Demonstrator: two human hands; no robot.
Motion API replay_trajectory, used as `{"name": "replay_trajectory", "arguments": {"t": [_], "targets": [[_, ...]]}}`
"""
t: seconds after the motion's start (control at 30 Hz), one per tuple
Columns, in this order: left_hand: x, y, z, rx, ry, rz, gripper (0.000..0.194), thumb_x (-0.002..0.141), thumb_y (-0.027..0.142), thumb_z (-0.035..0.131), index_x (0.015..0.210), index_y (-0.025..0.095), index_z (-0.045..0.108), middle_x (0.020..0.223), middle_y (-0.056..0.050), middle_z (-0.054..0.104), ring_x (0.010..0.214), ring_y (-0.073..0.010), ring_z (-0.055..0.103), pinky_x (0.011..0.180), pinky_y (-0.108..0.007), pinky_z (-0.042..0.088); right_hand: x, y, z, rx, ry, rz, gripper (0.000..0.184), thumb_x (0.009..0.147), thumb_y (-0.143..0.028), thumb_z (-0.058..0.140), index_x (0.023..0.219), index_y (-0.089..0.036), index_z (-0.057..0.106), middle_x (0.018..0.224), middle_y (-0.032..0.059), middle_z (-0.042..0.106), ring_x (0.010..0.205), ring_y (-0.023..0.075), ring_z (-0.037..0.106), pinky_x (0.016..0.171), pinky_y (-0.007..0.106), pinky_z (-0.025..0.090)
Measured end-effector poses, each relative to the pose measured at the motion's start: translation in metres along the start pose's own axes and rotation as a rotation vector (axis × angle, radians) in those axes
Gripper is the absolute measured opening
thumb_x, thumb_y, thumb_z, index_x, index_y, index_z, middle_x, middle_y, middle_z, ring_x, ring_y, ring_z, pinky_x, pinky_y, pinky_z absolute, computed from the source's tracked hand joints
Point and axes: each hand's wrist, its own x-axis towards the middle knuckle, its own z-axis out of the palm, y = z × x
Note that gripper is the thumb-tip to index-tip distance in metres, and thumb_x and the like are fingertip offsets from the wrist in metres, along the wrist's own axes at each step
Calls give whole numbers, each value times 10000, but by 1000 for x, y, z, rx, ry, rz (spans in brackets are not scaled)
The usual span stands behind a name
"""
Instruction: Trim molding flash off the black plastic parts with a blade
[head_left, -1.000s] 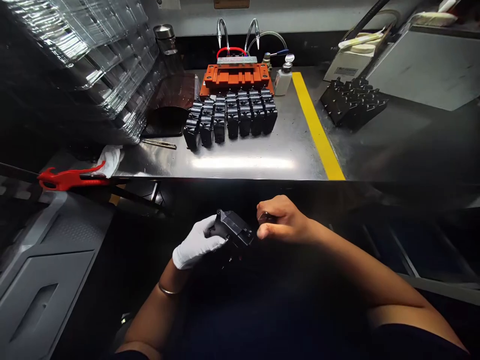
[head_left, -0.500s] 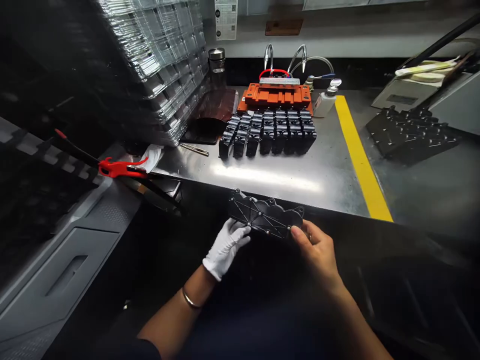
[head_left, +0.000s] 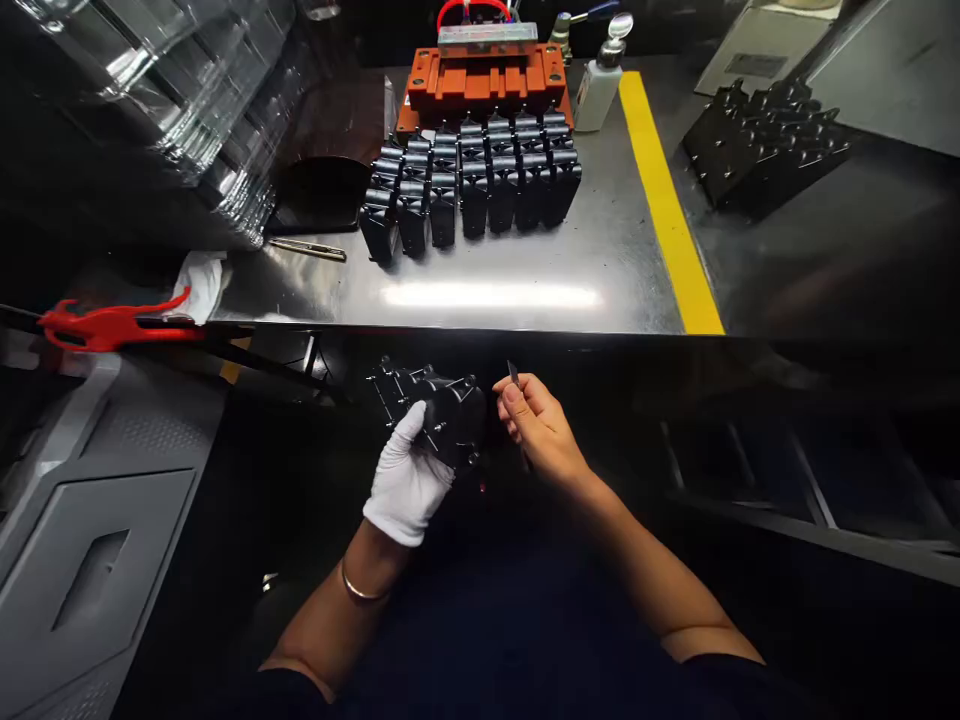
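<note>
My left hand point(head_left: 409, 480), in a white glove, is closed round a black molded plastic part point(head_left: 457, 415) with ribs and small bosses. The part is tilted in front of the bench edge, its lower side partly covered by the glove. My bare right hand point(head_left: 541, 425) grips a small knife point(head_left: 513, 373), whose pointed blade sticks up past the thumb. Most of its handle is hidden in the fingers. The blade is a little to the right of the part, apart from it. On the bench, several similar black parts point(head_left: 474, 185) stand upright in a row.
Behind the row sits an orange fixture point(head_left: 487, 80), with a white pump bottle point(head_left: 598, 92) beside it. Yellow tape point(head_left: 667, 200) crosses the steel bench; more black parts point(head_left: 757, 150) lie right of it. Clear trays, a metal tool point(head_left: 307, 248) and a red air gun point(head_left: 112, 325) are left.
My right hand has let go of the part and now holds a knife. My left hand has moved left with the part and turned it. The view has tipped down.
</note>
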Motion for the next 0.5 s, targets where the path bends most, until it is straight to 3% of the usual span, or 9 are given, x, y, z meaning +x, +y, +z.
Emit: {"name": "replay_trajectory", "arguments": {"t": [0.1, 0.27, 0.37, 0.5], "targets": [[-4, -1, 6, -10, 37, 18, 340, 986, 241, 384, 1230, 246, 619, 1015, 17, 761, 988, -113, 692, 931, -260, 515, -8, 6, 0, 47, 4, -56, 347, 905, -528, 493, 958, -201, 596, 688, -36, 510, 523, 74, 481, 460, 200, 435], [-5, -5, 15, -23, 27, 11, 374, 1004, 249, 321, 1186, 223, 646, 985, 2, 766, 964, -114, 701, 893, -254, 533, -15, 8, -2, -268, -5, -342, 329, 950, -399, 468, 1146, -212, 655, 724, 6, 598, 644, 128, 565, 622, 287, 511], [-5, -6, 16, -50, 78, 23, 365, 1004, 239, 327, 1191, 234, 640, 963, 15, 768, 925, -101, 709, 880, -242, 539, -11, 6, -3, -319, -12, -405, 348, 953, -399, 453, 1119, -188, 675, 744, 21, 609, 701, 145, 575, 675, 308, 507], [-6, -8, 17, -60, 120, 12, 356, 999, 218, 336, 1197, 216, 632, 918, 10, 770, 869, -97, 716, 854, -225, 543, -7, 7, 1, -224, 55, -341, 241, 874, -418, 590, 920, -191, 658, 708, 1, 602, 630, 122, 543, 576, 264, 460]]}}
